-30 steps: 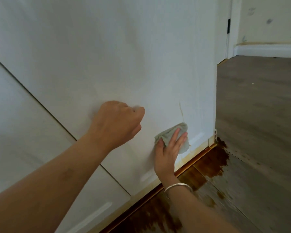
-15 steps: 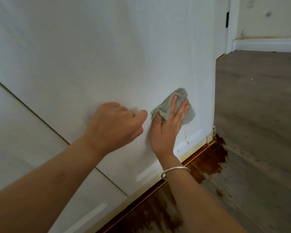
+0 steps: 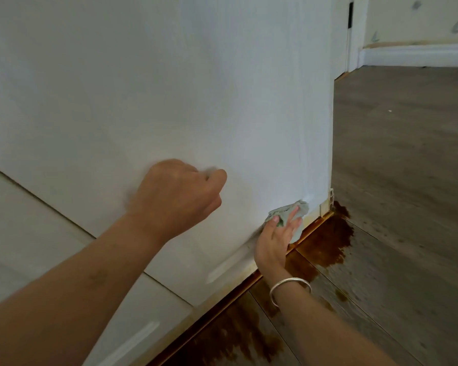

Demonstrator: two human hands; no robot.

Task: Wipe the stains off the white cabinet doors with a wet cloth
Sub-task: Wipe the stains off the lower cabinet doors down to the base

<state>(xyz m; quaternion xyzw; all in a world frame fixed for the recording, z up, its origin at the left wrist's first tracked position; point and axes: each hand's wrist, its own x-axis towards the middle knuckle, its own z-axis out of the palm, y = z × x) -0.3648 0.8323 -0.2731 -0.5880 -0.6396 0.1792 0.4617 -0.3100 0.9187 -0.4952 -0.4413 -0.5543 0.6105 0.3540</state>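
A white cabinet door (image 3: pixel 196 88) fills most of the view. My right hand (image 3: pixel 275 241), with a silver bangle on the wrist, presses a crumpled grey-green cloth (image 3: pixel 299 211) flat against the door's lower right corner, just above the bottom edge. My left hand (image 3: pixel 177 196) is a closed fist resting with its knuckles against the door, to the left of the cloth and higher up; it holds nothing. A second white door (image 3: pixel 24 233) lies to the left, past a thin dark gap.
Brown liquid (image 3: pixel 328 241) is pooled on the grey wooden floor (image 3: pixel 407 180) along the cabinet's base and under my right forearm. The cabinet's bottom edge is stained yellow-brown. A white skirting board (image 3: pixel 418 55) and a door frame stand at the far right.
My right hand has slid the cloth down the door from beside the left fist to the lower right corner. The thin brown streaks seen there earlier no longer show. The left fist stayed put.
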